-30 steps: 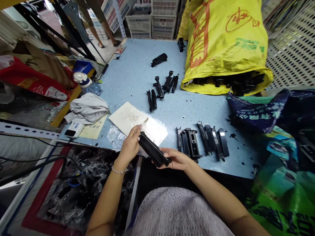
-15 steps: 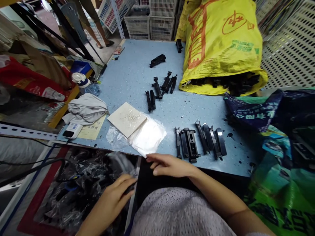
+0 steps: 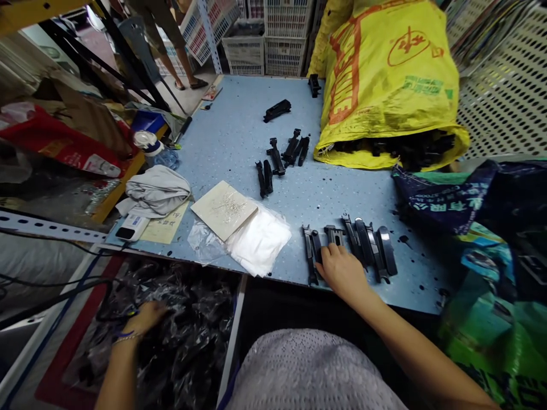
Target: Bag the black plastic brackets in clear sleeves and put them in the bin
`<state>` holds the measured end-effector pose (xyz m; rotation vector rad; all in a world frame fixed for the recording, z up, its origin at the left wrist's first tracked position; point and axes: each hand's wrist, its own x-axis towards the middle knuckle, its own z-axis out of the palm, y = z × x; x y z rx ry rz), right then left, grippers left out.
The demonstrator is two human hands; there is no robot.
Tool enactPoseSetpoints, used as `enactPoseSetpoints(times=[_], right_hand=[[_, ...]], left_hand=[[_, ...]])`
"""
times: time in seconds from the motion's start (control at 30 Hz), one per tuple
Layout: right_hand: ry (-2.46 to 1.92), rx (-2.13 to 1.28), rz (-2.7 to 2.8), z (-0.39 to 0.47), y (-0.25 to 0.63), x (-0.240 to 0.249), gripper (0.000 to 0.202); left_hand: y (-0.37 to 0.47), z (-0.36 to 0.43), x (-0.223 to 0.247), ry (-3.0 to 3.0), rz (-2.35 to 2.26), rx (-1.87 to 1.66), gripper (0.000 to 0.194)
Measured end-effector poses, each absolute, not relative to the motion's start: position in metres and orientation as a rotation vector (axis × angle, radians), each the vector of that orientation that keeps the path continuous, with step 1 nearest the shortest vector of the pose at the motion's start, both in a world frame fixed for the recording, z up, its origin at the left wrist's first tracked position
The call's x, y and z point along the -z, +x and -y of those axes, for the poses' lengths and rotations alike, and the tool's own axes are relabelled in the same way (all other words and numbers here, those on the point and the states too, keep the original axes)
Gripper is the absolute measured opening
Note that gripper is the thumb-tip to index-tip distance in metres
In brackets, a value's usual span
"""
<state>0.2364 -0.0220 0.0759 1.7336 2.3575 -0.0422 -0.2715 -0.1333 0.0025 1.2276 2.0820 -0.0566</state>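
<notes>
A: Where is your right hand (image 3: 343,272)?

B: It lies palm down on the row of long black moulded plastic parts (image 3: 367,246) near the front edge of the pale blue speckled table (image 3: 239,136). Your fingers (image 3: 328,255) rest on the part at the left end of that row, curled over it. I cannot tell whether they have closed round it or only press on it.

A: And your left hand (image 3: 144,318)?

B: It is down below the table, to your left, in the heap of crumpled black and clear plastic bags (image 3: 188,336). The fingers are sunk into the bags, so I cannot tell whether they grip anything.

A: What lies close to the row?

B: Just left of it, near the table edge, is a clear plastic bag with white lining (image 3: 258,239), and a beige square card (image 3: 224,209) overlaps its far corner. Further back sit a few loose black parts (image 3: 280,156), well apart from your hand.

A: And beyond those?

B: A big yellow woven sack with red print (image 3: 384,74) lies on its side at the far right, its open mouth showing more black pieces (image 3: 397,147). A grey folded cloth (image 3: 156,191) sits at the left edge, and another person's legs (image 3: 171,34) stand past the table.
</notes>
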Motion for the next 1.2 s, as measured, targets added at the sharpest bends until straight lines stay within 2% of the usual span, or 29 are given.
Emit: enactPoseSetpoints(times=[0.13,0.2,0.3,0.37,0.43,0.53,0.6,0.7,0.77,0.87,1.0,1.13,1.2], right_hand=[[1.782,0.219,-2.305,0.027,0.220,-0.068,0.031],[1.807,0.340,-2.274,0.024,0.220,-0.062,0.036],[1.911,0.610,-2.283,0.014,0.235,-0.055,0.030],[2.040,1.047,-2.331,0.006,0.247,-0.052,0.031],[2.096,1.782,-2.251,0.000,0.251,-0.050,0.036],[1.868,2.830,-1.701,-0.007,0.233,-0.049,0.037],[1.633,3.167,-1.342,-0.013,0.208,-0.046,0.034],[1.458,3.327,-1.082,-0.023,0.176,-0.038,0.032],[1.577,3.334,-1.062,-0.027,0.169,-0.032,0.032],[1.790,3.287,-1.129,-0.021,0.183,-0.031,0.033],[1.378,3.179,-1.191,-0.003,0.204,-0.040,0.039],[1.252,3.182,-1.117,-0.002,0.196,-0.033,0.075],[1.304,3.223,-1.131,-0.009,0.185,-0.026,0.081]], left_hand=[[-0.120,0.072,-0.033,1.407,-1.574,-0.401,0.033],[-0.047,0.044,-0.036,1.626,-1.573,-0.724,0.025],[0.011,0.010,-0.023,1.783,-1.617,-0.920,0.010],[0.013,-0.006,-0.012,1.594,-1.591,-0.946,0.010],[-0.003,-0.017,-0.005,1.324,-1.517,-0.936,0.017],[-0.024,-0.022,-0.007,1.130,-1.431,-0.919,0.025],[-0.026,-0.020,-0.012,1.108,-1.409,-0.958,0.025],[-0.024,-0.014,-0.022,1.242,-1.401,-1.084,0.014],[-0.030,-0.010,-0.028,1.531,-1.514,-1.112,0.005],[-0.046,-0.011,-0.033,1.960,-1.722,-0.953,0.029],[-0.057,-0.013,-0.037,2.059,-1.680,-0.864,0.046],[-0.043,0.007,-0.047,2.175,-1.430,-0.884,0.057],[-0.031,0.026,-0.053,2.228,-1.219,-0.816,0.062]])
